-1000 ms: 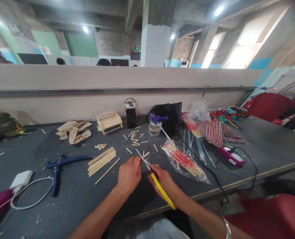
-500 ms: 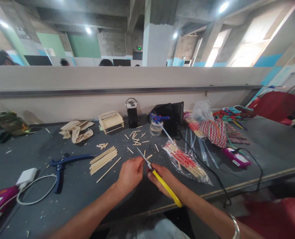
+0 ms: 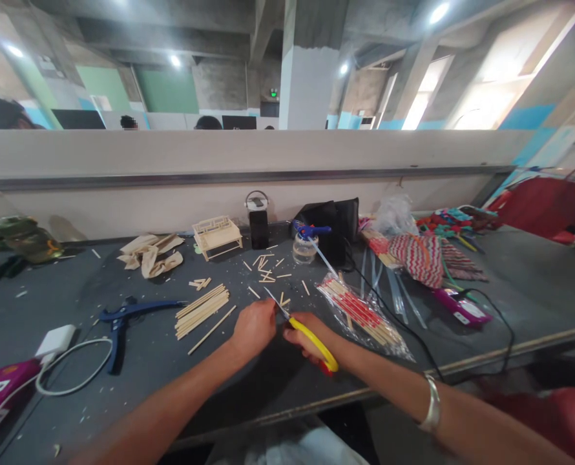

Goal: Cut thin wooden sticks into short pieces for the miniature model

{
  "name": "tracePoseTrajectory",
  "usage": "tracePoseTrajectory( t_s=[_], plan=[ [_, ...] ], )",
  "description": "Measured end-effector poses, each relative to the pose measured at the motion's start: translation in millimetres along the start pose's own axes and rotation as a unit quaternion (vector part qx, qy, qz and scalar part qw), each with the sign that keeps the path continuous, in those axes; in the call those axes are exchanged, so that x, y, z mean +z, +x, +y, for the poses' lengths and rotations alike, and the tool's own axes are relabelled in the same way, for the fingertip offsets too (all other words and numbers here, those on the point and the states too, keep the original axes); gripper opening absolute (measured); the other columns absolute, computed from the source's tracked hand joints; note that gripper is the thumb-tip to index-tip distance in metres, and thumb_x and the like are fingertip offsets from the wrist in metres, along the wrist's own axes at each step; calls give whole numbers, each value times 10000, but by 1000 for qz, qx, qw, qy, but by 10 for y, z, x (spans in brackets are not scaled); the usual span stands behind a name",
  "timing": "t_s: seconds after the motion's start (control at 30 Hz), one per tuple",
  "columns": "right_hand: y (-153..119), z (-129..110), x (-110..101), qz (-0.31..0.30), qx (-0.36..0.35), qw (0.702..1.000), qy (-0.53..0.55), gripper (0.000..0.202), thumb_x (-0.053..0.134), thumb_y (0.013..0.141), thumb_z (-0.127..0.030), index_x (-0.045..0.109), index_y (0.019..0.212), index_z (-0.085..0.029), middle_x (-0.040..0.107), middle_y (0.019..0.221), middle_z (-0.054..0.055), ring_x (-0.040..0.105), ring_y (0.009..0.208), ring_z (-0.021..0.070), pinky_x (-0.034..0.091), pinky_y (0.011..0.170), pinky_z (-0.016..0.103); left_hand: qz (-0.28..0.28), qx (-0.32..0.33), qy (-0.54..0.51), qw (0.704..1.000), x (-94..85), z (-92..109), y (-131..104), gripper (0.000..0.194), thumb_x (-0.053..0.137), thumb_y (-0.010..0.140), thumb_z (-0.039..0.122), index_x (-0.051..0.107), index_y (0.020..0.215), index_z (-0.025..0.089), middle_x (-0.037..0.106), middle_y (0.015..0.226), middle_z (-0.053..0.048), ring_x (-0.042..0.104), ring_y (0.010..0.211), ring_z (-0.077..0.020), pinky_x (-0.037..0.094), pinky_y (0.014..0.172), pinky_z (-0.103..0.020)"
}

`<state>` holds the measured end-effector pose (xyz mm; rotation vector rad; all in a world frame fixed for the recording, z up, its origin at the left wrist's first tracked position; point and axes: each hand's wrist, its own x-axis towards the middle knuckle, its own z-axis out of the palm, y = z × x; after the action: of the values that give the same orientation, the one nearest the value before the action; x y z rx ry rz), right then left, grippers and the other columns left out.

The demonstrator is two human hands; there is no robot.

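My right hand point(image 3: 303, 334) grips a pair of scissors with yellow and red handles point(image 3: 319, 343), its blades pointing up and to the left. Close beside the blades is my left hand point(image 3: 254, 328), its fingers pinched together; whatever they hold is hidden. Short cut stick pieces point(image 3: 267, 276) lie scattered just beyond both hands. To the left rests a bundle of long wooden sticks point(image 3: 203, 311), with one single stick point(image 3: 212, 330) apart from it.
A small wooden furniture model point(image 3: 217, 237) stands at the back near a black bottle point(image 3: 258, 227). A blue glue gun point(image 3: 311, 230) sits on a glass jar point(image 3: 305, 250). Bagged red-tipped sticks point(image 3: 360, 309) lie right, a dark blue cutter point(image 3: 117, 326) left, with power strips at both sides.
My right hand has turned the scissors, so the handles swing up and left and red shows beneath the yellow. My left hand has shifted slightly left.
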<state>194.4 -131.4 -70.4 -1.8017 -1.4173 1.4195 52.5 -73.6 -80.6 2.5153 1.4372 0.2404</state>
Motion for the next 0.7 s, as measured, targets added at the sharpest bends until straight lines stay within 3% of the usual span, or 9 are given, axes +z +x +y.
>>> tracePoseTrajectory(
  t_s=[0.17, 0.37, 0.53, 0.7],
  plan=[
    [140, -72, -85, -45, 98, 993, 46, 54, 495, 786, -205, 458, 751, -189, 374, 437, -94, 339, 293, 53, 284, 318, 150, -18, 22, 55, 998, 45, -10, 40, 201, 401, 881, 138, 562, 998, 168, 683, 916, -118, 668, 854, -221, 454, 697, -289],
    [109, -80, -107, -48, 92, 993, 62, 76, 509, 785, -201, 441, 751, -198, 372, 455, -99, 318, 296, 44, 278, 304, 137, -15, 51, 100, 994, 68, 34, 6, 229, 425, 835, 89, 548, 1020, 146, 656, 950, -127, 662, 862, -240, 476, 706, -312],
    [33, -112, -149, -68, 97, 991, 69, 43, 451, 831, -163, 470, 803, -191, 448, 498, -69, 392, 348, 64, 403, 341, 172, -10, 45, 58, 997, -2, 64, 43, 203, 430, 851, 132, 576, 989, 161, 685, 907, -118, 672, 839, -230, 466, 697, -295],
    [1, -122, -178, -81, 135, 985, 68, 132, 407, 889, -196, 479, 780, -174, 467, 487, -52, 436, 343, 74, 427, 344, 177, -9, 12, -14, 1000, 7, 75, 60, 250, 390, 889, 182, 640, 907, 190, 710, 888, -99, 666, 830, -194, 433, 698, -262]
  ],
)
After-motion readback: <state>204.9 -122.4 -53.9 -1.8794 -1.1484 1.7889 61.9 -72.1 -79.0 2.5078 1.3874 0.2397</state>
